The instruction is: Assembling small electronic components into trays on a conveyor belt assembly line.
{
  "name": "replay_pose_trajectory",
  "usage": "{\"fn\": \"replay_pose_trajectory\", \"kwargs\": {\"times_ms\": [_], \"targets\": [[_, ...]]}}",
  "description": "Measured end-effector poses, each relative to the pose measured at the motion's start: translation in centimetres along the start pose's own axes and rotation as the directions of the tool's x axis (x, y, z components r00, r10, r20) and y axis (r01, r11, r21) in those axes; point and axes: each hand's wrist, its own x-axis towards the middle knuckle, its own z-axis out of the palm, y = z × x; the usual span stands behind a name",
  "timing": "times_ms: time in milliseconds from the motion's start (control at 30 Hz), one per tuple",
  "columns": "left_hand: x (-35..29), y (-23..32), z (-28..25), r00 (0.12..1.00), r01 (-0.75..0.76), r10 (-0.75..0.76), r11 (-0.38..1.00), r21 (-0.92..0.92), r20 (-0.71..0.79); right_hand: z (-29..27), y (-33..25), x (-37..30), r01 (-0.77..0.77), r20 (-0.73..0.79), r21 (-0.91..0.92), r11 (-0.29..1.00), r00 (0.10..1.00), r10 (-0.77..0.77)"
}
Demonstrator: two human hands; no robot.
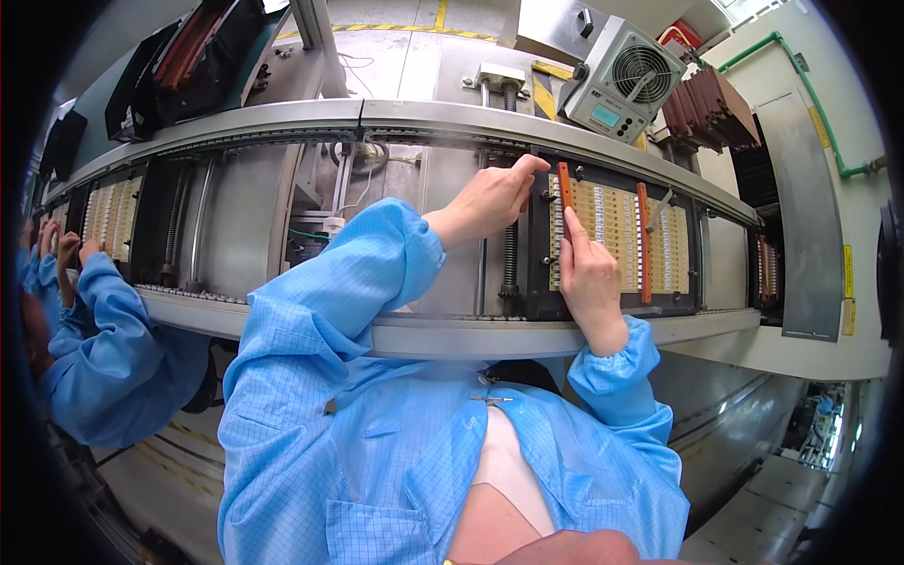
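Observation:
A black pallet frame point(540, 303) holds a yellowish board point(617, 235) with rows of small light parts. Across it stand two orange bars, a left bar point(564, 181) and a right bar point(643, 240). My left hand point(487, 201) reaches over the pallet's left edge, index finger stretched to the left bar's far end; I see nothing held in it. My right hand point(593, 281) lies over the board's left part. Its index finger and thumb are at the left bar, whose near part is hidden under the hand. A small grey lever point(659, 211) sits by the right bar.
Metal conveyor rails point(452, 334) run along both sides of the pallet. Beyond the far rail stands a grey fan unit point(626, 80), with brown boards point(711, 108) next to it. To the left, a co-worker in a blue sleeve point(113, 348) handles another pallet point(115, 215).

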Motion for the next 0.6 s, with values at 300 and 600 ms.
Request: {"fn": "replay_pose_trajectory", "kwargs": {"times_ms": [300,600], "targets": [[0.6,1.2,-0.1,0.977,-0.184,0.21,0.908,0.376,-0.028,-0.5,0.1,0.1,-0.058,0.049,-0.03,0.998,0.997,0.059],[2.1,3.9,1.7,0.914,-0.386,0.371,0.663,0.641,0.167,-4.8,0.5,-2.7,-0.045,0.127,0.013,0.999,0.991,0.043]]}}
